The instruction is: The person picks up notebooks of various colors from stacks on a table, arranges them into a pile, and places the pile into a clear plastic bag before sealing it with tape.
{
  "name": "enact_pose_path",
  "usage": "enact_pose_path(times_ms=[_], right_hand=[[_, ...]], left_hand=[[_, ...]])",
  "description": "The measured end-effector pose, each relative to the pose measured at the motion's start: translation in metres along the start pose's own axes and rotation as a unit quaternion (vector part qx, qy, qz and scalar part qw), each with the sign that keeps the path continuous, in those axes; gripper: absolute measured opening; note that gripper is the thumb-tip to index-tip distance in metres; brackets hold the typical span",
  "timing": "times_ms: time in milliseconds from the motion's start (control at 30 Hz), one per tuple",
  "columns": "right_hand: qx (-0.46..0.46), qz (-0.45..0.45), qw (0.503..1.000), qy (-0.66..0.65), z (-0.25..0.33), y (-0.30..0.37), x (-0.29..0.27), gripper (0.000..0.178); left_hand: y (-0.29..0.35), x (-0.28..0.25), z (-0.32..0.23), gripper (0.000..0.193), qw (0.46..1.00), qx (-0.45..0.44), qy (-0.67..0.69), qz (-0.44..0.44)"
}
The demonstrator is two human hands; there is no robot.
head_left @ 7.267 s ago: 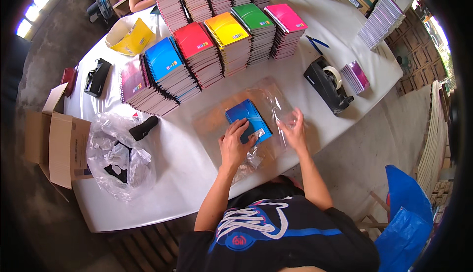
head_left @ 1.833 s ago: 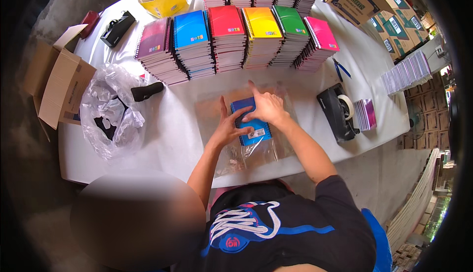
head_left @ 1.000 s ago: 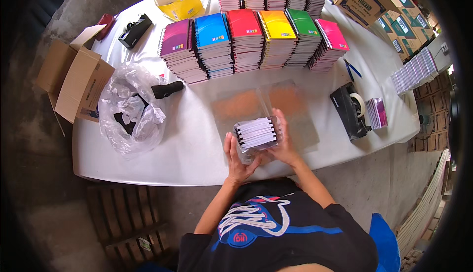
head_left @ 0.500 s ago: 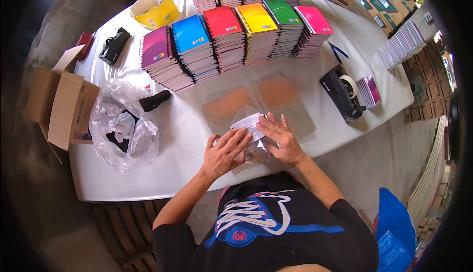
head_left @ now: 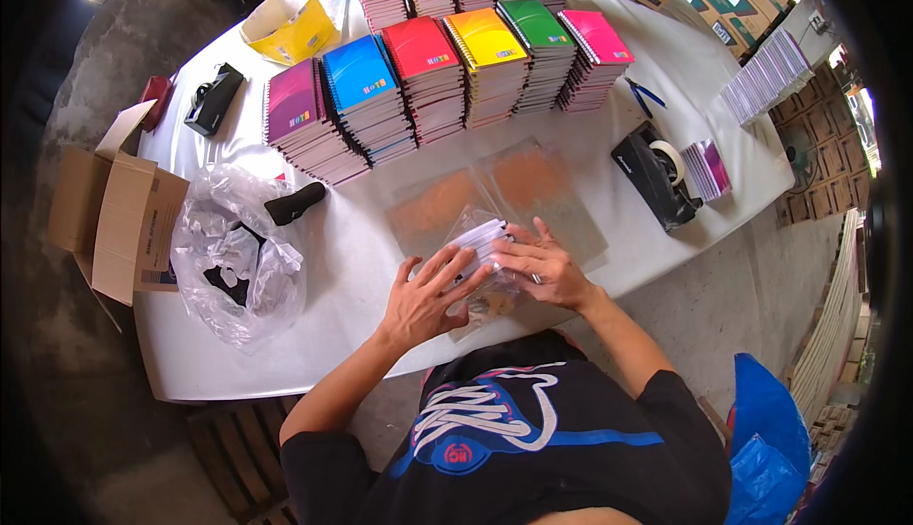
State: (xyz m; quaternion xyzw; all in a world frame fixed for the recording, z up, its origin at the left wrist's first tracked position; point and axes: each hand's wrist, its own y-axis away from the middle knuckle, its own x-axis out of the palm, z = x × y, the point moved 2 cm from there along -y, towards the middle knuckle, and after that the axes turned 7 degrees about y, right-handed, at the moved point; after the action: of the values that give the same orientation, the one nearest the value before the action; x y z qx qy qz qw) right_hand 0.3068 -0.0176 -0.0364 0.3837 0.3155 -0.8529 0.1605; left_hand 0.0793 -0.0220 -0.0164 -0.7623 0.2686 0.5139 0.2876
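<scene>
We saw the notebook bundle (head_left: pixel 482 236) near the tabletop's (head_left: pixel 350 301) front edge, its clear film (head_left: pixel 470 215) not yet flat; left hand (head_left: pixel 418 299) spread on it, right hand (head_left: pixel 553 273) touching, pinch unclear; notebook stacks (head_left: pixel 426 73) stood unwrapped

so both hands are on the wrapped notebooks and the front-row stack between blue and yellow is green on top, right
Not quite: the head view shows that front-row stack, between the blue stack and the yellow stack, is red on top, not green. The left hand and right hand are on the wrapped notebooks.
</scene>
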Motion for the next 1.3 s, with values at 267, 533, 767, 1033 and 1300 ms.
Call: enact_pose_path(times_ms=[267, 533, 767, 1033, 1300], right_hand=[[-0.03, 0.02, 0.999, 0.028, -0.004, -0.013, 0.001, 0.038], [-0.039, 0.018, 0.998, 0.041, -0.003, -0.018, 0.002, 0.039], [-0.043, 0.014, 0.998, 0.039, -0.006, -0.019, 0.003, 0.037], [-0.021, 0.046, 0.998, -0.041, -0.006, -0.015, -0.013, 0.042], [0.406, -0.145, 0.902, -0.035, -0.155, 0.098, -0.2, 0.024]], left_hand=[[0.001, -0.009, 0.005, 0.075, 0.992, 0.073, 0.072, -0.07], [-0.064, 0.007, 0.056, 0.028, 0.759, -0.193, 0.622, -0.007], [-0.058, -0.061, 0.03, 0.036, 0.853, -0.09, 0.34, -0.387], [-0.02, -0.011, -0.002, 0.06, 0.999, -0.047, 0.0, -0.021], [-0.022, -0.024, -0.012, 0.083, 0.996, -0.082, -0.018, 0.037]])
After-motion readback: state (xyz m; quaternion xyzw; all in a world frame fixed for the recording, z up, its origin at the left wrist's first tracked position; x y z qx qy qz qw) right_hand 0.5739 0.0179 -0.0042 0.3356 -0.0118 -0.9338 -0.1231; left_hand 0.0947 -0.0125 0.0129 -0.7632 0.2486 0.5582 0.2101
